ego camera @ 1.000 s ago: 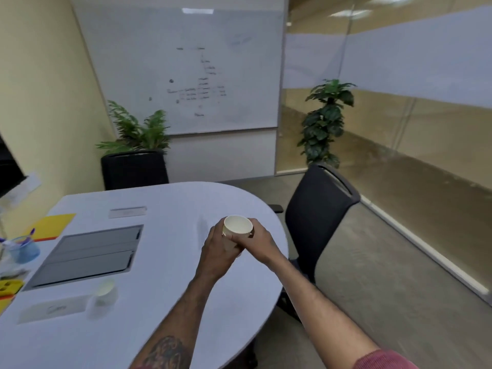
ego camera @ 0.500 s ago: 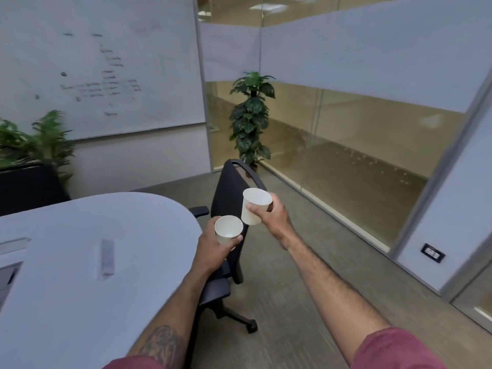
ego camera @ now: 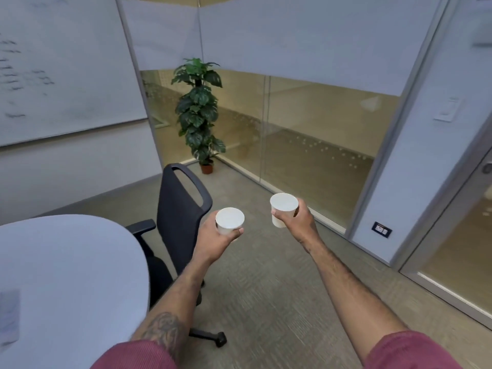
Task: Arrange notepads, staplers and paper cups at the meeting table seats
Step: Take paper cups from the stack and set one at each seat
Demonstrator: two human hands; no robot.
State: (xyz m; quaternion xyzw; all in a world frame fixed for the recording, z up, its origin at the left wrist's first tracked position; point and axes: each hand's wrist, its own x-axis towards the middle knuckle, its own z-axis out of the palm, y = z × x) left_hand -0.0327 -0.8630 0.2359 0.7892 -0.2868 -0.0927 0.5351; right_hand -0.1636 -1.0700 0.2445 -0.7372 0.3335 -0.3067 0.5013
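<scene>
Above the carpet floor [ego camera: 266, 302], beside the round end of the white table [ego camera: 66, 262], both arms reach forward, and each hand holds one white paper cup. The left hand [ego camera: 213, 241] is closed around the left cup [ego camera: 229, 221], with the fingers wrapped on the side wall and the thumb pressed under the rim. The right hand [ego camera: 298, 222] grips the right cup [ego camera: 283, 209] in the same way, a little higher and apart from the first one. Both cups stand upright with the open mouth up, in the air and not on the table. A black office chair [ego camera: 178, 214] stands between the table and the left hand. A green plant [ego camera: 198, 110] in a pot stands in the corner, near the glass wall [ego camera: 319, 142].
</scene>
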